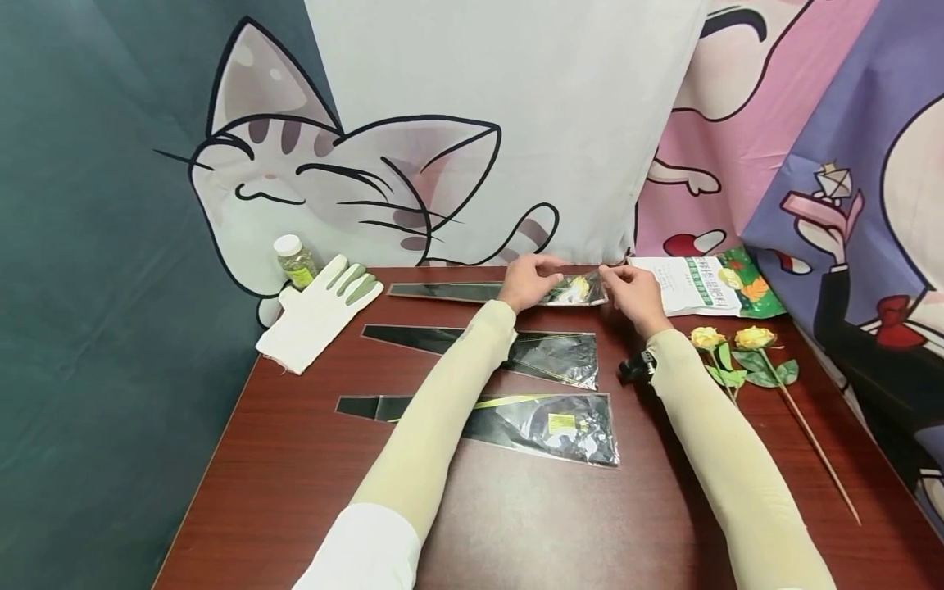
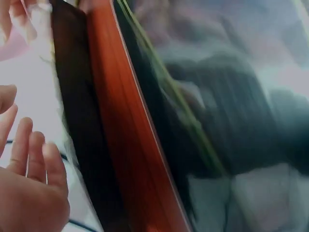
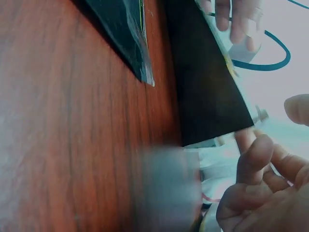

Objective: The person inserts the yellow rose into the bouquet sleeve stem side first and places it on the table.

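Observation:
At the back of the table lies a tapered flower sleeve (image 1: 465,292), dark on one side and clear on the other, with a yellow rose (image 1: 578,288) inside its wide end. My left hand (image 1: 527,283) is over the middle of this sleeve, and its fingers look straight in the left wrist view. My right hand (image 1: 636,293) pinches the corner of the wide opening; in the right wrist view its curled fingers (image 3: 256,159) meet the dark sleeve's edge. Two more flat sleeves, a middle one (image 1: 549,356) and a front one (image 1: 546,426), lie beneath my left forearm.
Two yellow roses, one nearer (image 1: 755,338) and one beside it (image 1: 707,338), lie at the right. Behind them is a white and green packet (image 1: 701,287). On the left, a white glove (image 1: 317,315) lies before a small jar (image 1: 297,260). A printed curtain (image 1: 516,65) hangs behind the table.

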The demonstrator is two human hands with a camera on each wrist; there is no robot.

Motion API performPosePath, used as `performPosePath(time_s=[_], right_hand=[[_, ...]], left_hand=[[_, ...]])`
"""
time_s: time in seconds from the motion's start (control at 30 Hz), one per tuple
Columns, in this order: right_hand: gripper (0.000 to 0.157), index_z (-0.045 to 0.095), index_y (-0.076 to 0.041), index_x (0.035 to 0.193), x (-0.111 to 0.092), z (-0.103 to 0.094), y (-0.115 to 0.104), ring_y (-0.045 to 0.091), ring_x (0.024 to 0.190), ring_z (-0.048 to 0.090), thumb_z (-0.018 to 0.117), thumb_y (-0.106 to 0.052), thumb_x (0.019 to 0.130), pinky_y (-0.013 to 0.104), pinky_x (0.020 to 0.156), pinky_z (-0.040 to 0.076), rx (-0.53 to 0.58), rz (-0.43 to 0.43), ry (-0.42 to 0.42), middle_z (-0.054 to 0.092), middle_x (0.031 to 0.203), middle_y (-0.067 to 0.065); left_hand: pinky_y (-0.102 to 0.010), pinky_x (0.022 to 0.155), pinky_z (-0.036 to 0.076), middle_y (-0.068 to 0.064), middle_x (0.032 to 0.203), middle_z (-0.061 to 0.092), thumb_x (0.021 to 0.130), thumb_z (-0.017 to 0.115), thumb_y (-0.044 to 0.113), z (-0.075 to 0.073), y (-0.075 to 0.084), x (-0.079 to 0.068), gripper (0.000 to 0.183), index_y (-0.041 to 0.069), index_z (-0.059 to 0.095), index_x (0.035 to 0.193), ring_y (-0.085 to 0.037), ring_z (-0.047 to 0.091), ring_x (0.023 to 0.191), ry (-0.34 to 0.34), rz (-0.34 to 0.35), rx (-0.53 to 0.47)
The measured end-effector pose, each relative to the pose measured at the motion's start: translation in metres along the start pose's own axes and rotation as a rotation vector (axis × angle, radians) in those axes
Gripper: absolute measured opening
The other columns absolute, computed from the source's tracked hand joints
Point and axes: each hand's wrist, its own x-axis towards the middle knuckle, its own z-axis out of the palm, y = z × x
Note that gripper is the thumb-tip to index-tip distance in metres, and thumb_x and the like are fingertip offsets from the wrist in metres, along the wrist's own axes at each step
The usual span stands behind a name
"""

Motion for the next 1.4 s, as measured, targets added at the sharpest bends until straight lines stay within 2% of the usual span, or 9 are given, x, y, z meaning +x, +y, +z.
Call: performPosePath(time_s=[0.1,0.23,0.47,0.63,0.8,0.93,1.13,1.27,1.4], right_hand=[[0.064,0.078,-0.009,0.114,0.001,0.002,-0.003,0.009,0.064,0.063,0.067,-0.068,0.094,0.023,0.059,0.052,-0.1,0.006,0.015,0.074,0.083,-0.006],[0.066,0.08,-0.008,0.11,0.006,0.009,-0.006,0.018,0.084,0.064,0.066,-0.071,0.093,0.027,0.077,0.049,-0.181,0.023,0.042,0.075,0.081,-0.003],[0.062,0.081,-0.004,0.105,0.013,0.023,-0.008,0.031,0.103,0.064,0.063,-0.063,0.097,0.036,0.088,0.048,-0.252,0.057,0.083,0.078,0.101,0.014],[0.04,0.08,-0.003,0.107,0.019,0.028,-0.004,0.027,0.098,0.062,0.065,-0.04,0.102,0.032,0.084,0.049,-0.168,0.063,0.131,0.075,0.105,0.016],[0.034,0.076,-0.002,0.102,0.021,0.028,-0.002,0.008,0.071,0.052,0.068,-0.035,0.103,0.021,0.06,0.044,0.117,0.103,0.149,0.062,0.084,-0.005],[0.024,0.074,-0.009,0.092,0.021,0.027,0.001,0.003,0.054,0.048,0.071,-0.031,0.102,0.019,0.047,0.042,0.312,0.135,0.145,0.058,0.066,-0.013],[0.019,0.076,-0.008,0.103,0.019,0.022,0.004,0.001,0.055,0.051,0.073,-0.027,0.102,0.017,0.049,0.043,0.364,0.126,0.064,0.061,0.066,-0.013],[0.032,0.074,-0.004,0.121,0.016,0.016,0.005,0.0,0.061,0.054,0.075,-0.028,0.1,0.016,0.053,0.045,0.303,0.102,0.001,0.066,0.074,-0.016],[0.035,0.073,-0.002,0.122,0.012,0.009,0.004,-0.001,0.069,0.058,0.077,-0.026,0.098,0.014,0.06,0.049,0.236,0.066,-0.005,0.068,0.078,-0.02]], left_hand=[[-0.046,0.122,0.043,0.0,0.151,0.061,0.101,0.074,0.034,-0.011,-0.011,-0.001,0.038,0.029,0.071,0.139,-0.024,0.048,0.148,-0.026,-0.036,0.123],[-0.058,0.119,0.035,0.001,0.161,0.051,0.098,0.076,0.042,-0.024,-0.02,-0.004,0.053,0.032,0.062,0.149,-0.03,0.034,0.156,-0.069,-0.099,0.239],[-0.055,0.106,0.033,0.005,0.164,0.048,0.096,0.077,0.05,-0.031,-0.031,-0.012,0.063,0.037,0.056,0.153,-0.029,0.04,0.152,-0.122,-0.186,0.308],[-0.053,0.103,0.032,0.006,0.153,0.06,0.095,0.078,0.051,-0.031,-0.033,-0.014,0.053,0.035,0.065,0.145,-0.027,0.055,0.137,-0.094,-0.205,0.311],[-0.052,0.106,0.032,0.009,0.15,0.063,0.097,0.077,0.046,-0.031,-0.035,-0.013,0.043,0.037,0.07,0.139,-0.024,0.059,0.132,-0.092,-0.231,0.285],[-0.05,0.106,0.032,0.011,0.148,0.065,0.098,0.077,0.042,-0.032,-0.039,-0.014,0.04,0.039,0.071,0.137,-0.022,0.06,0.132,-0.08,-0.24,0.267],[-0.052,0.106,0.031,0.007,0.152,0.062,0.097,0.078,0.042,-0.037,-0.043,-0.016,0.043,0.036,0.07,0.139,-0.026,0.058,0.134,-0.051,-0.231,0.253],[-0.051,0.107,0.029,0.007,0.155,0.059,0.097,0.077,0.046,-0.042,-0.046,-0.017,0.049,0.036,0.066,0.144,-0.025,0.055,0.138,-0.05,-0.224,0.252],[-0.051,0.108,0.029,0.006,0.152,0.061,0.095,0.079,0.047,-0.048,-0.047,-0.016,0.053,0.035,0.065,0.145,-0.025,0.056,0.138,-0.055,-0.198,0.241]])
